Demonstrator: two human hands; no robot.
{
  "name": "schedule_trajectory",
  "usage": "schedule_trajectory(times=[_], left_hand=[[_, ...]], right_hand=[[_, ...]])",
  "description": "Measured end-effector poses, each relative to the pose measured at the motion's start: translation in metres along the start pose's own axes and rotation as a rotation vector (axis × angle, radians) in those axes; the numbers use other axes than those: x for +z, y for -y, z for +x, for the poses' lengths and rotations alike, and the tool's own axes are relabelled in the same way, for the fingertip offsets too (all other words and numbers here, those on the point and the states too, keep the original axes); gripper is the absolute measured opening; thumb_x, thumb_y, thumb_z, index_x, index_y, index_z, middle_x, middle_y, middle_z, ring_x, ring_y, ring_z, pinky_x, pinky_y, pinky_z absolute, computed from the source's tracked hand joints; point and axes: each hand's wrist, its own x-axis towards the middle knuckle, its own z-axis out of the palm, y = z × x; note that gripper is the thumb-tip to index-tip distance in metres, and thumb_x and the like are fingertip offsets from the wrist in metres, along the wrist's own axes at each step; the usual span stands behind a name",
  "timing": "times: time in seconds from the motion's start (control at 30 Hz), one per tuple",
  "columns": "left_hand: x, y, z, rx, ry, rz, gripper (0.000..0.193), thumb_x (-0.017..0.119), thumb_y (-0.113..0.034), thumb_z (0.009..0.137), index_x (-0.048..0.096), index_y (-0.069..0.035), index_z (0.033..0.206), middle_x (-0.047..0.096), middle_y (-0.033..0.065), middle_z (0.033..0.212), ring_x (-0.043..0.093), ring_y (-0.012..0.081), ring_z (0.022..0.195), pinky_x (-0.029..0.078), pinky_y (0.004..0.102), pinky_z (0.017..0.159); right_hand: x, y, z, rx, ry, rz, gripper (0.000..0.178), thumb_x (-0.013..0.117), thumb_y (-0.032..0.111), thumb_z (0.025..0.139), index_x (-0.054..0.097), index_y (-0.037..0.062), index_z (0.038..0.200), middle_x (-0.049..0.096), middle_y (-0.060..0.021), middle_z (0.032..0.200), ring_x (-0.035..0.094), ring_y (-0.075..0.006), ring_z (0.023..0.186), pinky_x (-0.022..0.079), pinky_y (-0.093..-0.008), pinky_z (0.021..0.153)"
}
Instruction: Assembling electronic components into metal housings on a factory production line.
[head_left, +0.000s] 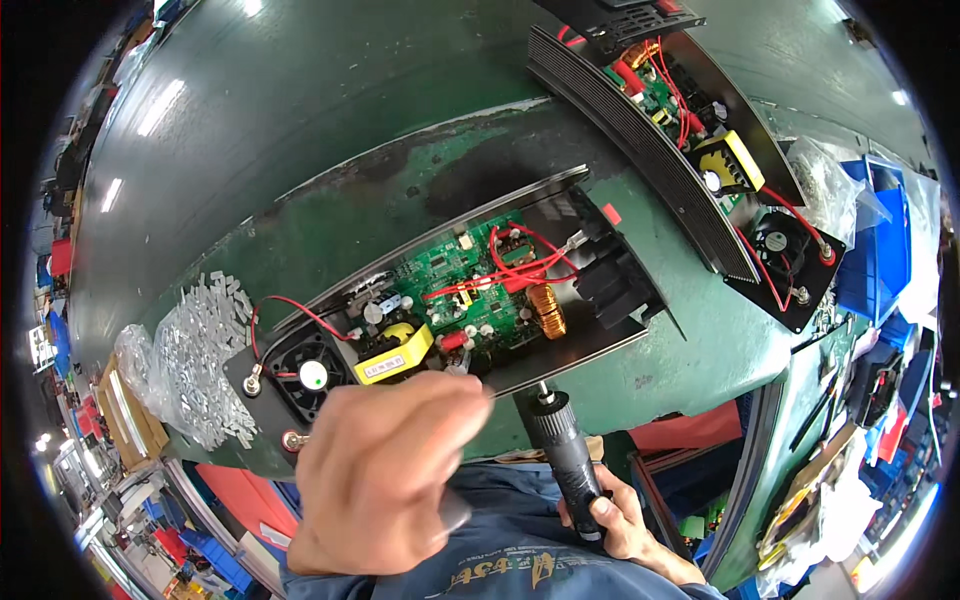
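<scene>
An opened electronics case (pixel 450 290) lies in front of me with a green circuit board, a yellow transformer (pixel 395 355), a copper coil (pixel 546 312) and red wires inside. My left hand (pixel 385 470), slightly blurred, hovers over the near edge with its fingers curled together. What they may hold is hidden. Wrapped round a black electric screwdriver (pixel 565 450) is my right hand (pixel 620 515); the tool's tip points up at the case's near wall. A black end plate with a fan (pixel 312 375) sits by the case's left end, partly behind my left hand.
A second opened case (pixel 650 140) stands at the far right, with its fan plate (pixel 785 250) beside it. Small metal pieces (pixel 205 350) spill from a clear bag at left. A blue bin (pixel 880 240) and plastic bags edge the green bench (pixel 380 130) at right.
</scene>
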Motion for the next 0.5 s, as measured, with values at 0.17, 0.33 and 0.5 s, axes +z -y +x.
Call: schedule_trajectory(times=[0.17, 0.33, 0.5], left_hand=[[0.016, 0.012, 0.011, 0.02, 0.368, 0.325, 0.043, 0.077, -0.006, 0.069, 0.07, -0.005, 0.111, 0.062, 0.0055, 0.1, 0.059, 0.0236, 0.084, 0.051, 0.0353, 0.065], [0.018, 0.015, 0.012, 0.078, 0.44, 0.387, 0.044, 0.076, -0.009, 0.069, 0.069, -0.004, 0.112, 0.059, 0.0048, 0.097, 0.06, 0.0223, 0.085, 0.052, 0.0338, 0.064], [0.02, 0.02, 0.018, 0.142, 0.443, 0.359, 0.044, 0.076, -0.01, 0.069, 0.069, -0.004, 0.111, 0.057, 0.0041, 0.094, 0.059, 0.0217, 0.082, 0.051, 0.033, 0.06]], right_hand=[[-0.001, -0.001, 0.0, 0.009, -0.022, -0.075, 0.059, 0.043, 0.049, 0.104, 0.051, -0.0052, 0.127, 0.065, -0.0086, 0.094, 0.06, -0.0151, 0.085, 0.049, -0.0314, 0.077], [0.004, -0.004, 0.001, 0.063, -0.078, -0.034, 0.093, 0.033, 0.081, 0.094, 0.051, -0.0034, 0.129, 0.066, -0.0105, 0.09, 0.059, -0.0123, 0.076, 0.045, -0.0266, 0.068], [-0.002, -0.01, -0.005, 0.003, -0.086, -0.11, 0.086, 0.027, 0.071, 0.101, 0.048, -0.0055, 0.136, 0.064, -0.0085, 0.096, 0.058, -0.0147, 0.083, 0.047, -0.0308, 0.076]])
